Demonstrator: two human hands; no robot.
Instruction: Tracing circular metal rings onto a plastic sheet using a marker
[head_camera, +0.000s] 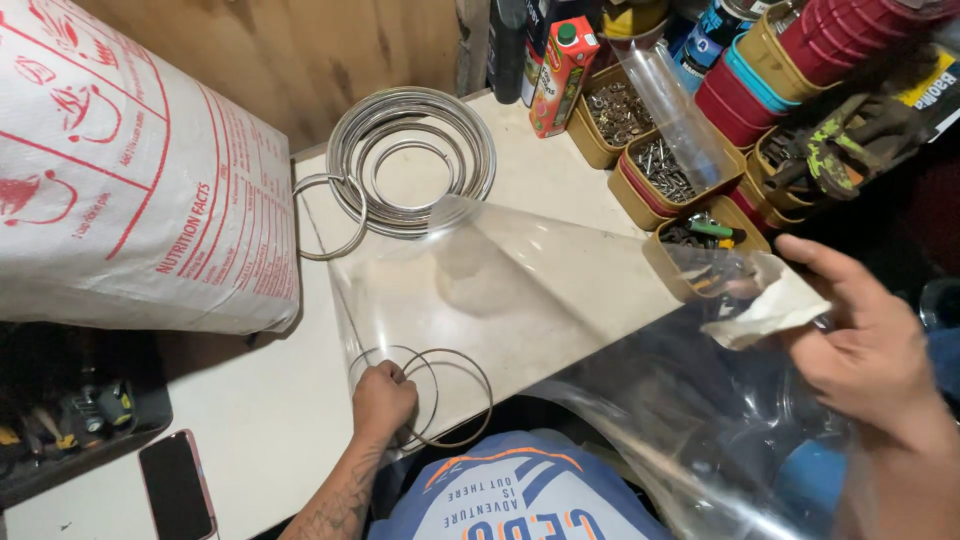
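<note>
A clear plastic sheet (520, 290) lies spread over the white table (250, 400) and curls up toward me at the right. My left hand (383, 398) is closed on two small wire rings (450, 395) at the sheet's near edge. My right hand (870, 345) is raised at the right, fingers pinching the sheet's lifted corner. A coil of silver wire (412, 160) rests at the far side of the table, partly under the sheet's far edge.
A large white sack with red print (130, 170) fills the left. Yellow tins of screws (650, 165), a juice carton (562, 75) and red containers (830, 45) crowd the back right. A phone (177, 485) lies at the near left edge.
</note>
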